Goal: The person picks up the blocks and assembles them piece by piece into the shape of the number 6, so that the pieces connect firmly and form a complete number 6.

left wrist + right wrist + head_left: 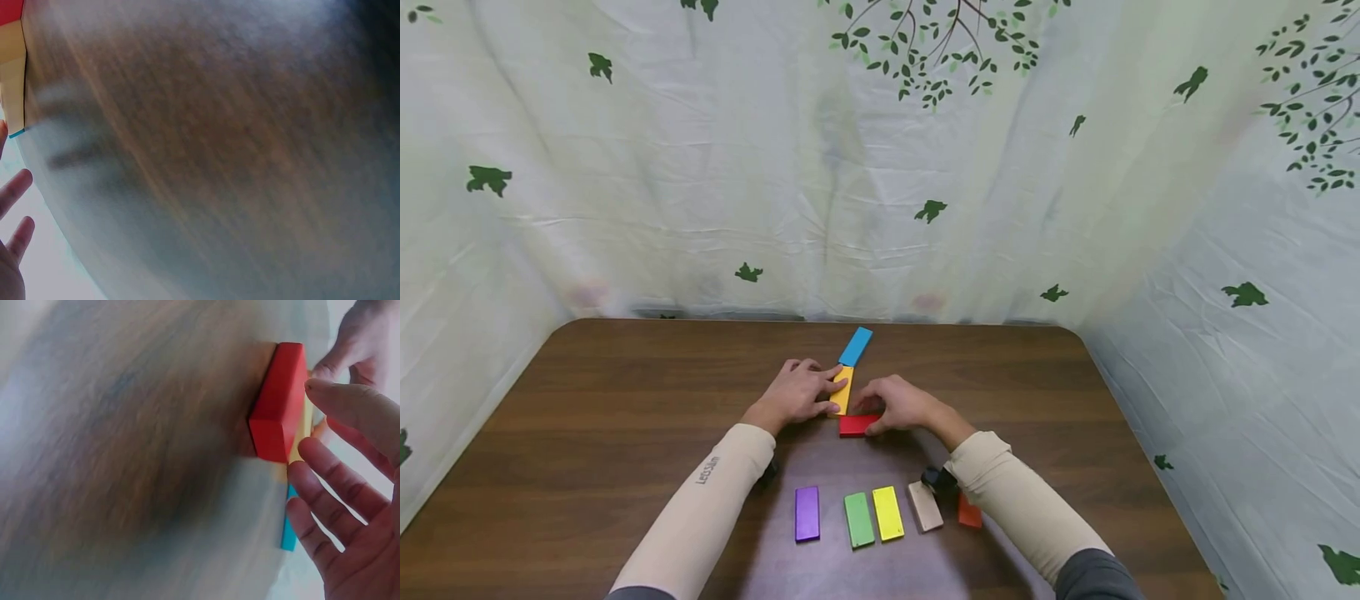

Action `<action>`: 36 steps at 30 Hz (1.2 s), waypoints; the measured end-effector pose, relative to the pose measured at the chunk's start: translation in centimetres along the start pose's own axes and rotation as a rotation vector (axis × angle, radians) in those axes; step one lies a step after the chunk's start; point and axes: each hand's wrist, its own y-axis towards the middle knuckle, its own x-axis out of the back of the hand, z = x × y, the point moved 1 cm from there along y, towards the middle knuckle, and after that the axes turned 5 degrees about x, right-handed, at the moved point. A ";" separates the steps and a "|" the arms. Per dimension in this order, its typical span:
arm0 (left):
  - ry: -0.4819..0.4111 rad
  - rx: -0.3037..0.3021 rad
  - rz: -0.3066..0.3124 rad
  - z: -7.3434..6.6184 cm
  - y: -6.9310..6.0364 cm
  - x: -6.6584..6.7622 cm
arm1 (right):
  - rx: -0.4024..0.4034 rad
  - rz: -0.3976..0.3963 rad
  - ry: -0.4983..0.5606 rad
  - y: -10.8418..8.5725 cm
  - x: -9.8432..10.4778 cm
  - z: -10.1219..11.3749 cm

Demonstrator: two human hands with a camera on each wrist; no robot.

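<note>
Left hand [795, 392], fingers spread, touched the oblong orange-yellow wooden-looking block [844, 401]; right hand [904, 405], fingers loosely apart, thumbed the oblong red wooden-looking block [852, 427] at the former's near end, where light nudges looked safest to me.

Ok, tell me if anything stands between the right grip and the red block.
Nothing visible does. The right grip is right at the red block, its thumb at the block's right end. The orange-yellow block, with the left grip at it, lies beyond the red one, not between.
</note>
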 end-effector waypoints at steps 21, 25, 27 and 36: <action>0.039 -0.007 0.007 -0.2 -0.1 0.1 | 0.030 0.048 0.073 -8.5 1.8 -2.2; 0.036 -0.008 0.007 -0.3 -0.2 0.1 | 0.058 0.080 0.122 -10.2 1.9 -2.8; 0.042 -0.006 0.007 -0.4 -0.2 0.1 | 0.082 0.097 0.146 -10.9 1.9 -2.9; 0.034 -0.004 0.007 -0.6 -0.2 0.1 | 0.084 0.248 0.308 -13.4 1.5 -3.6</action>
